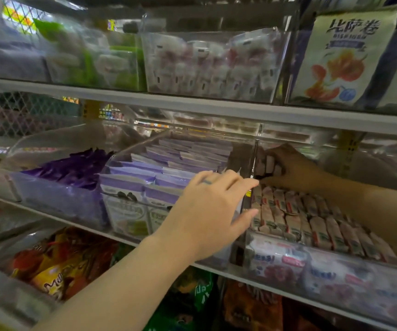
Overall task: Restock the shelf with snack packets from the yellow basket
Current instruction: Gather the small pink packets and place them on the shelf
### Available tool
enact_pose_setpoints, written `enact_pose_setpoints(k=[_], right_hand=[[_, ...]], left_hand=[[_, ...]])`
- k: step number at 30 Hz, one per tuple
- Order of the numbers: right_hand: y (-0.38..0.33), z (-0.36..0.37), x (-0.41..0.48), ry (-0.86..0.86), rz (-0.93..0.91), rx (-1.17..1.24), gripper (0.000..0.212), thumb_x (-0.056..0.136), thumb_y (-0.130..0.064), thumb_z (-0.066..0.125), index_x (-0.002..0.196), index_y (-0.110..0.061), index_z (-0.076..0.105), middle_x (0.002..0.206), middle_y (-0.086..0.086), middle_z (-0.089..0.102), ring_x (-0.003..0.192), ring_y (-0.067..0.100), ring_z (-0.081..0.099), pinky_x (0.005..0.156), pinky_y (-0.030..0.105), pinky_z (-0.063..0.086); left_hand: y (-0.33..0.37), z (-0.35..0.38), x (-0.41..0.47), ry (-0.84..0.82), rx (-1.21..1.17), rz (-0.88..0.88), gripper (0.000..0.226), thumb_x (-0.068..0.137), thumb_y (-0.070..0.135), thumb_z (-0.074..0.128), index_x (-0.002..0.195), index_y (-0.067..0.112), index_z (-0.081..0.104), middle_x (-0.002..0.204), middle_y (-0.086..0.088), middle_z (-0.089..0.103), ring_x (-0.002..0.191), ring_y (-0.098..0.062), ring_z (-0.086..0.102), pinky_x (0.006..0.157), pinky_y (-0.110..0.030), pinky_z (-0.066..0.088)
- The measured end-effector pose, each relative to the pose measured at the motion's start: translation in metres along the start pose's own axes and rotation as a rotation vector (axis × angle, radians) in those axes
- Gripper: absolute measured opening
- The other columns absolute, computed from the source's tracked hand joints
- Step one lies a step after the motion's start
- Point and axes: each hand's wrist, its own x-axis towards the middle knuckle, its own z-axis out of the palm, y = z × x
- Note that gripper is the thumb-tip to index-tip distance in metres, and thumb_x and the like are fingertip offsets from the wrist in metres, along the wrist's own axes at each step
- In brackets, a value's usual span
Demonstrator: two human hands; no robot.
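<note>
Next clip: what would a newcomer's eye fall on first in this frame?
Two hands meet at the centre of the view: the left hand, fingers straight, reaches across a clear divider, while the right hand grips a few small packets at the back of the right-hand bin. Below lie neat rows of red-and-white packets, with lilac packets in the bin to their left.

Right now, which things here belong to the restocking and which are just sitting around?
In the job: right hand gripping small packets; packet rows beneath it; left hand by the divider.
Just there: lilac packets; purple wrappers; orange bags below.
</note>
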Motion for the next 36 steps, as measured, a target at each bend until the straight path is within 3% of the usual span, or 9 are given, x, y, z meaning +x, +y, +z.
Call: enact_pose_setpoints(k=[4, 8, 14, 19, 22, 26, 29, 32, 36], right_hand=[[0.005, -0.007, -0.003, -0.064, -0.060, -0.056, 0.070, 0.080, -0.040, 0.073, 0.141, -0.023, 0.045, 0.132, 0.012, 0.045, 0.115, 0.023, 0.047, 0.088, 0.018, 0.033], [-0.004, -0.003, 0.000, -0.070, -0.097, -0.165, 0.070, 0.085, -0.047, 0.065, 0.146, -0.027, 0.036, 0.146, 0.005, 0.033, 0.118, 0.026, 0.050, 0.095, 0.033, 0.045], [-0.005, 0.008, -0.002, -0.019, -0.040, -0.158, 0.074, 0.082, -0.044, 0.070, 0.146, -0.028, 0.037, 0.141, 0.011, 0.037, 0.124, 0.034, 0.040, 0.102, 0.036, 0.036], [-0.005, -0.021, -0.013, -0.191, 0.016, 0.050, 0.089, 0.080, -0.040, 0.073, 0.151, -0.027, 0.021, 0.151, 0.006, 0.034, 0.133, 0.026, 0.038, 0.107, 0.032, 0.034], [-0.019, -0.042, -0.033, -0.186, 0.007, 0.086, 0.078, 0.084, -0.035, 0.070, 0.149, -0.027, 0.027, 0.145, 0.006, 0.043, 0.121, 0.021, 0.048, 0.095, 0.024, 0.038], [-0.069, -0.065, -0.068, 0.084, -0.062, 0.155, 0.048, 0.088, -0.031, 0.064, 0.134, -0.026, 0.050, 0.127, 0.000, 0.058, 0.111, 0.017, 0.056, 0.091, 0.027, 0.046], [-0.134, -0.063, -0.106, 0.303, -0.296, 0.273, 0.025, 0.087, -0.026, 0.064, 0.112, -0.023, 0.066, 0.099, -0.009, 0.062, 0.088, 0.009, 0.058, 0.079, 0.032, 0.052], [-0.197, -0.033, -0.147, 0.235, -0.464, 0.365, 0.015, 0.088, -0.021, 0.063, 0.103, -0.020, 0.068, 0.092, -0.008, 0.064, 0.080, 0.008, 0.056, 0.070, 0.032, 0.051], [-0.268, 0.044, -0.191, -0.017, -0.552, 0.492, 0.018, 0.089, -0.022, 0.061, 0.106, -0.021, 0.067, 0.096, -0.007, 0.067, 0.087, 0.012, 0.061, 0.073, 0.030, 0.052]], left_hand=[[0.000, 0.001, -0.001, -0.012, -0.001, -0.008, 0.050, 0.096, 0.052, 0.037, 0.142, 0.030, 0.041, 0.129, 0.008, 0.054, 0.116, -0.012, 0.053, 0.104, -0.029, 0.032], [0.002, -0.001, 0.000, -0.013, 0.002, -0.016, 0.051, 0.096, 0.050, 0.038, 0.142, 0.029, 0.042, 0.130, 0.008, 0.054, 0.116, -0.012, 0.053, 0.103, -0.028, 0.031], [0.004, -0.002, -0.001, -0.024, 0.018, -0.025, 0.053, 0.093, 0.050, 0.036, 0.139, 0.027, 0.046, 0.127, 0.006, 0.057, 0.113, -0.013, 0.055, 0.099, -0.028, 0.035], [0.006, -0.001, -0.001, -0.054, 0.031, -0.056, 0.050, 0.096, 0.049, 0.038, 0.143, 0.030, 0.039, 0.132, 0.009, 0.050, 0.117, -0.010, 0.051, 0.110, -0.031, 0.027], [0.012, -0.006, -0.004, -0.019, 0.041, -0.092, 0.049, 0.097, 0.047, 0.040, 0.143, 0.031, 0.040, 0.134, 0.011, 0.045, 0.118, -0.009, 0.050, 0.115, -0.036, 0.021], [0.019, -0.012, -0.038, 0.222, 0.005, -0.168, 0.039, 0.093, 0.037, 0.044, 0.126, 0.023, 0.059, 0.119, 0.006, 0.057, 0.108, -0.011, 0.055, 0.108, -0.039, 0.034], [0.015, -0.011, -0.091, 0.352, 0.040, -0.294, 0.029, 0.090, 0.027, 0.048, 0.115, 0.021, 0.063, 0.109, 0.005, 0.061, 0.101, -0.012, 0.054, 0.096, -0.037, 0.041], [0.009, -0.009, -0.158, 0.305, 0.103, -0.440, 0.023, 0.087, 0.019, 0.055, 0.106, 0.020, 0.066, 0.102, 0.005, 0.063, 0.092, -0.017, 0.059, 0.087, -0.039, 0.047], [0.011, -0.011, -0.254, 0.152, 0.160, -0.651, 0.020, 0.081, 0.017, 0.056, 0.096, 0.019, 0.069, 0.094, 0.001, 0.067, 0.083, -0.027, 0.065, 0.080, -0.044, 0.050]])
